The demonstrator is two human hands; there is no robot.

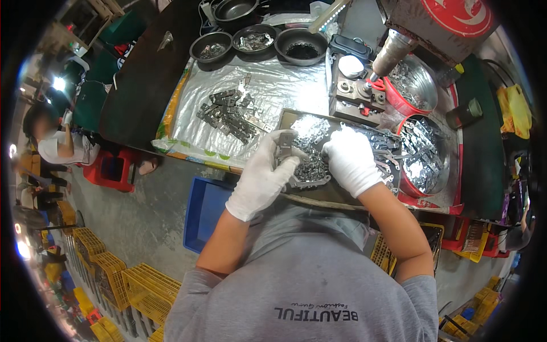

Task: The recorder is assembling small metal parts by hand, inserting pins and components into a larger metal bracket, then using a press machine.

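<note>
White-gloved, the left hand (262,175) pinches a flat metal piece (286,142) at its fingertips; at its three o'clock, the right hand (353,162) curls beside small parts (310,164), its grip impossible to tell. Dark strips (227,118) lie toward eleven o'clock, black bowls (254,52) toward twelve.

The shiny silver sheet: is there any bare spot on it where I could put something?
Yes. The silver sheet looks bare at its right, below the bowl of black bits and beside the metal block, and at its left, beside the pile of metal parts. Crowded: that pile, and the small pieces between the left hand and right hand.
</note>
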